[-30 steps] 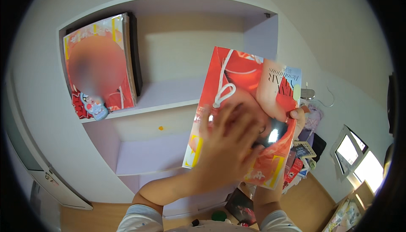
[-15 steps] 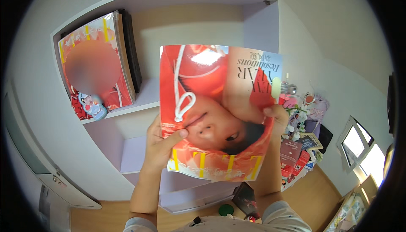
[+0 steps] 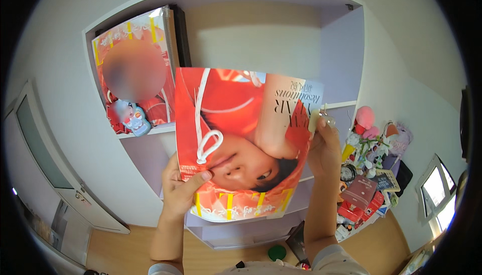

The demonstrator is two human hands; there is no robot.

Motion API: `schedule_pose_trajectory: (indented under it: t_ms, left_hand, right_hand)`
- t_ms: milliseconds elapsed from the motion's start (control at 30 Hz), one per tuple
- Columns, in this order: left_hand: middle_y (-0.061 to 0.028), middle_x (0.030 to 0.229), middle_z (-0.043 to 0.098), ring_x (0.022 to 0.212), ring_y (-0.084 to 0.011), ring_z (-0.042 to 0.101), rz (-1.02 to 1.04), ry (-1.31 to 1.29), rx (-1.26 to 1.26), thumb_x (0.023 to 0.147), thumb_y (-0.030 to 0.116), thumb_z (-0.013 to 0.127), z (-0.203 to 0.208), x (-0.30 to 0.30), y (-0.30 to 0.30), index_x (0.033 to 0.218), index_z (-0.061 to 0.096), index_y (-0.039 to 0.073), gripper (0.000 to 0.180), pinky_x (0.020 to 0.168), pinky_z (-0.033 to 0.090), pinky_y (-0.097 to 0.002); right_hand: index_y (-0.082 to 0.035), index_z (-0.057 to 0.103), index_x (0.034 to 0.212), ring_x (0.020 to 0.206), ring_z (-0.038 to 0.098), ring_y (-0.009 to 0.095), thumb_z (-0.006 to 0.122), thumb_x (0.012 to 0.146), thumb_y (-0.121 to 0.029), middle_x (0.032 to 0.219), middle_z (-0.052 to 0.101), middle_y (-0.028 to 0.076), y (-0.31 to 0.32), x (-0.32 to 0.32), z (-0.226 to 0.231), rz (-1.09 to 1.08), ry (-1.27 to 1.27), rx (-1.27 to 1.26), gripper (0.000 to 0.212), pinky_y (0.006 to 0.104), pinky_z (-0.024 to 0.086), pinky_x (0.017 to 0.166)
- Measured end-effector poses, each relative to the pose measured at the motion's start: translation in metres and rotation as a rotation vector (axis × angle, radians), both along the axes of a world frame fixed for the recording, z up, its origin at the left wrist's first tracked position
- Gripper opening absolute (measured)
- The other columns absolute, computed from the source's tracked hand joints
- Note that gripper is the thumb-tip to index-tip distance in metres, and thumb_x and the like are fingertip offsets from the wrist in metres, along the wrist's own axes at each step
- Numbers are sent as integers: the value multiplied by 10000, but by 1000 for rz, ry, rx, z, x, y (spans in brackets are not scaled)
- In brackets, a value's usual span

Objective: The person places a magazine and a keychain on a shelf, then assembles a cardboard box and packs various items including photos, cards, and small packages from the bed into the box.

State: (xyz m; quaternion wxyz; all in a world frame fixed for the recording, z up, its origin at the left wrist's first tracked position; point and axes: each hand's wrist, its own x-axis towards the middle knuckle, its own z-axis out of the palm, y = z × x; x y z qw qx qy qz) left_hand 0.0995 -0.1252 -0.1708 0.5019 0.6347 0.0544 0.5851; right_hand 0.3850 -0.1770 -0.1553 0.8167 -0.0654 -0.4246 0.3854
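Well, I see one red magazine (image 3: 133,66) up at the left end of the shelf (image 3: 342,54) (a small blue toy (image 3: 134,120) sits by it). Before the shelf's middle, the left hand (image 3: 178,187) pinches a second magazine (image 3: 241,144), thumb on top; the right hand (image 3: 325,147) pinches its right edge. One's up already; this one's off the shelf.

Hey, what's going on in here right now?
Someone is holding a red magazine upside down before a pale shelf unit. The left hand grips its lower left edge, the right hand its right edge. A similar magazine stands at the left of the upper compartment, a blue cartoon figure in front.
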Motion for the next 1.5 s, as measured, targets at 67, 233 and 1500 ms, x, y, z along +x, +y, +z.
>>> schedule_pose_trajectory:
  t_ms: [67,233,1500]
  left_hand:
    - [-131,1189,648,1074,-185,626,-2,-52,-17,840,-35,703,-2,-2,-5,1274,522,-36,470,938,507,-341]
    - [-126,1236,615,1108,-205,616,41,-252,-26,842,11,726,-13,-5,-8,1315,481,-7,533,955,505,-355]
    - [-24,757,689,656,-57,590,279,160,-145,754,-2,797,-42,-49,-25,901,722,-46,171,564,457,-229]
  right_hand:
    - [-18,591,1142,784,624,133,645,926,-107,989,678,43,-2,-6,-2,-48,-15,-31,240,294,521,737]
    - [27,557,1242,914,650,136,674,882,-14,1052,689,92,-9,-13,-26,-204,-527,-51,381,264,502,779]
    - [14,706,994,810,638,167,768,718,-60,916,715,107,8,-49,102,-476,-1862,51,292,295,500,777]
